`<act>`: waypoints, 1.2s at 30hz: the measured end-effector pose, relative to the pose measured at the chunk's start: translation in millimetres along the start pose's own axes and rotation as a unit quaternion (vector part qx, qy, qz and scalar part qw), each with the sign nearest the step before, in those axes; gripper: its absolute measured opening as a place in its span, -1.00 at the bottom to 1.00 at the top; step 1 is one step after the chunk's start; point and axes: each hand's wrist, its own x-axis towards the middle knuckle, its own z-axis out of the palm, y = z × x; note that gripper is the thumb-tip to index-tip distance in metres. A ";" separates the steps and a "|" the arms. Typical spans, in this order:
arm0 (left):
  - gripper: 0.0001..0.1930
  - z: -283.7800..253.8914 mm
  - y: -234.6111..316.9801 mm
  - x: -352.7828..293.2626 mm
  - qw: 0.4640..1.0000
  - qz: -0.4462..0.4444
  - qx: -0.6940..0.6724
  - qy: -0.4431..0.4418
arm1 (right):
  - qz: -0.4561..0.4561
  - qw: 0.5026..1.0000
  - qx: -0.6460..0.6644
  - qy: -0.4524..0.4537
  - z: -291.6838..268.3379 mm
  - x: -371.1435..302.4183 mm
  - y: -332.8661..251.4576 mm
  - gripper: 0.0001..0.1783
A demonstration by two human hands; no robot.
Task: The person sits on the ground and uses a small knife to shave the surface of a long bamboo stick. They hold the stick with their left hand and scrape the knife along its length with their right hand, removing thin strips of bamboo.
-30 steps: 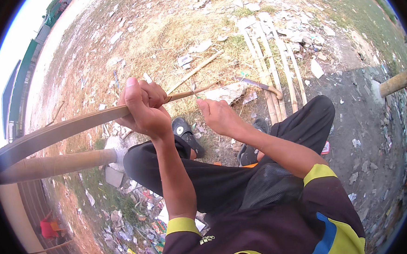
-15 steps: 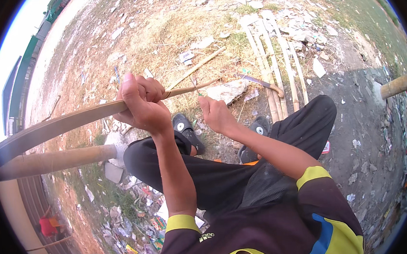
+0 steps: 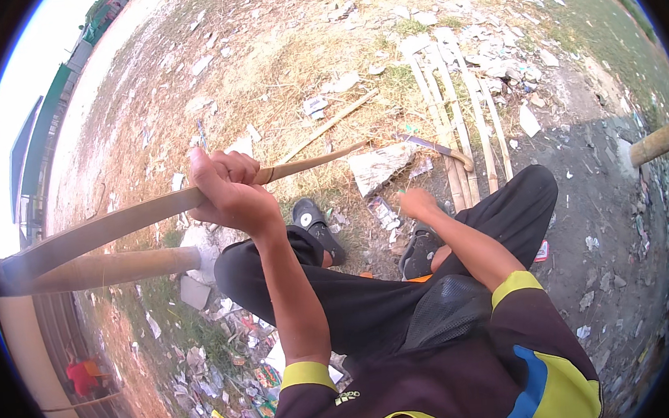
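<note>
My left hand (image 3: 234, 190) is closed around a long split bamboo strip (image 3: 121, 222). Its wide end runs to the left rim of the view, and its thinner end tapers off to the right, above a whitish slab. Lower and to the right, my right hand (image 3: 420, 202) is closed, apart from the strip, with a tiny green bit at its fingertips; what it grips is too small to name. A knife (image 3: 436, 147) with a curved wooden handle lies on the ground beyond that hand, its handle across some bamboo poles.
Several bamboo poles (image 3: 454, 94) lie side by side at the far right; another thin stick (image 3: 329, 125) rests on dry grass. A thick bamboo post (image 3: 116, 270) stands at left, another (image 3: 658, 142) at right. Litter (image 3: 214, 377) covers the lower left. A person in red (image 3: 83, 378) is farther off.
My right hand has moved away from the strip, to the right and closer to my knee. My left hand keeps its hold, and the strip sits slightly lower at its thin end.
</note>
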 end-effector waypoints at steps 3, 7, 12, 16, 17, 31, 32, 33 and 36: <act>-0.48 4.3 2.2 -6.4 1.000 -0.006 0.018 0.022 | 0.018 0.995 0.090 0.045 -20.6 -15.5 -8.6 -0.42; -0.49 10.3 3.0 -8.6 0.996 0.021 0.065 0.054 | -0.171 0.943 0.249 0.142 -79.3 -74.9 -92.2 -0.48; -0.53 13.8 3.8 -10.0 0.997 0.023 0.054 0.054 | -0.310 0.880 0.352 0.081 -131.6 -163.5 -157.2 -0.54; -0.55 -3.0 -2.9 -8.1 0.996 0.014 -0.033 -0.082 | -0.312 0.879 0.351 0.084 -145.6 -183.3 -165.0 -0.59; -0.55 -6.7 -4.9 -7.4 0.992 0.016 -0.057 -0.113 | -0.296 0.891 0.332 0.090 -140.9 -181.6 -163.9 -0.60; -0.57 -9.3 -2.9 -8.1 0.969 0.005 -0.074 -0.234 | -0.326 0.889 0.184 0.263 -91.5 -135.0 -140.3 -0.61; -0.57 -7.9 -2.5 -8.3 0.970 0.007 -0.074 -0.233 | -0.316 0.897 0.192 0.242 -92.4 -133.4 -138.3 -0.66; -0.57 -9.8 -3.4 -9.3 0.971 0.008 -0.068 -0.230 | -0.306 0.905 0.202 0.215 -105.3 -144.8 -146.0 -0.71; -0.58 -2.6 -3.0 -16.3 0.973 0.021 -0.068 -0.221 | -0.288 0.910 0.202 0.218 -101.2 -147.1 -149.2 -0.74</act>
